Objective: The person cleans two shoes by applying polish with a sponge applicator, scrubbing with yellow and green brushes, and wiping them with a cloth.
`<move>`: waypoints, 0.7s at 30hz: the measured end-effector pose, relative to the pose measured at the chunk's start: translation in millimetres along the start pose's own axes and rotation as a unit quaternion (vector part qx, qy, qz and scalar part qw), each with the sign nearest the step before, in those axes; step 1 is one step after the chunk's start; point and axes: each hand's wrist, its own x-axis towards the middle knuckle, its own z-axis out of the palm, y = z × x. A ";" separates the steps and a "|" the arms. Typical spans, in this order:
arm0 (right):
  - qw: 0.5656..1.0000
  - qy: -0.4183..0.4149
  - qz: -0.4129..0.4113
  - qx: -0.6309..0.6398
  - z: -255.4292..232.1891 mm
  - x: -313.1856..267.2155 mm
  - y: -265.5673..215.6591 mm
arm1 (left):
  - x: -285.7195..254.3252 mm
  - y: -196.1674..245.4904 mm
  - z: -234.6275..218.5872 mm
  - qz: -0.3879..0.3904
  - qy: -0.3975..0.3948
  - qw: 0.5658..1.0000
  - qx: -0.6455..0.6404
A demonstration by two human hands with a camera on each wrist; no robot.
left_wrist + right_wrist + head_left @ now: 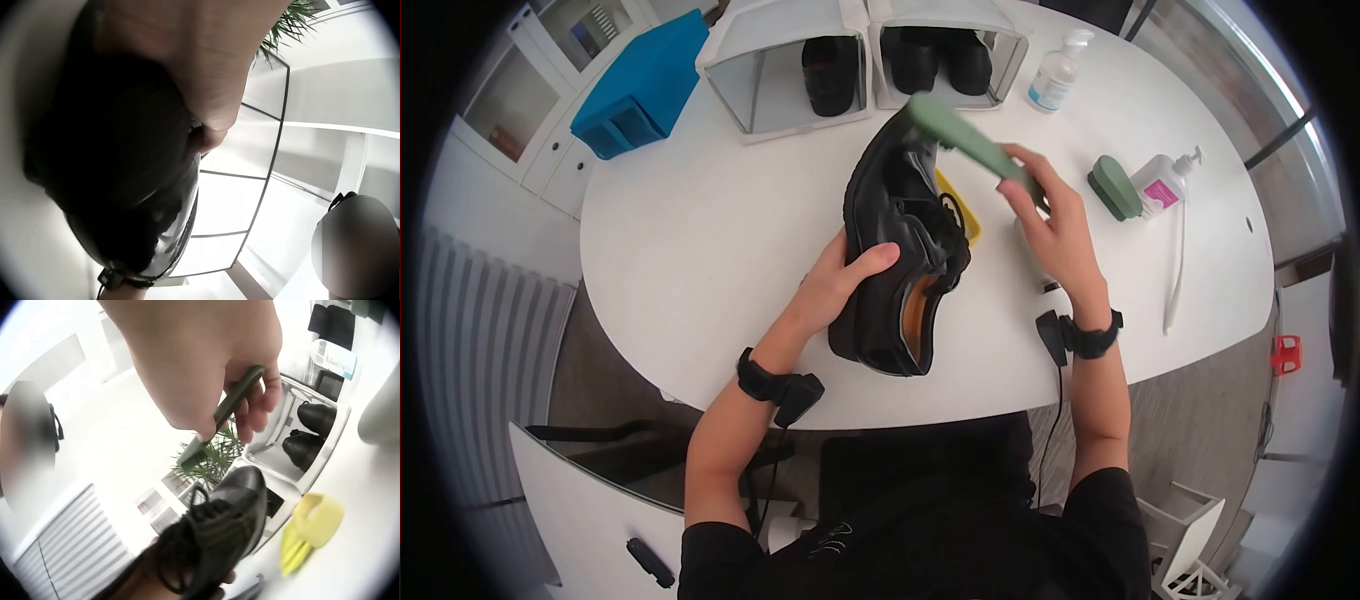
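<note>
A black lace-up shoe (880,205) is held with its toe pointing away and its tan inside showing at the near end. Gripping it by the side is my left hand (837,285), thumb over the upper; the fingers beneath are hidden in the head view. In the left wrist view the shoe (119,150) is a dark mass below that hand. My right hand (1060,235) holds the handle of a green brush (960,135), whose head overlaps the toe in the head view. The right wrist view shows thumb and fingers around the brush (234,403), above the shoe (234,509).
Behind the shoe lies a yellow object (315,525). A second green brush (1113,188), a pump bottle with a pink label (1162,185) and a white stick (1178,265) are at right. Shoe boxes (785,125), another pump bottle (1055,75) and a blue case (640,85) stand farther back.
</note>
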 end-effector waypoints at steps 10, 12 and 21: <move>0.992 -0.126 -0.024 -0.001 0.2 -13.8 -17.0 | -0.1 4.2 5.3 -0.005 0.006 1.000 0.009; 0.991 -0.132 -0.028 -0.023 -0.8 -12.7 -19.2 | 0.0 4.8 6.8 0.004 0.005 1.000 0.013; 0.996 -0.008 -0.019 -0.082 -2.7 -4.0 -1.5 | -5.0 4.3 12.7 0.034 -0.007 0.998 0.050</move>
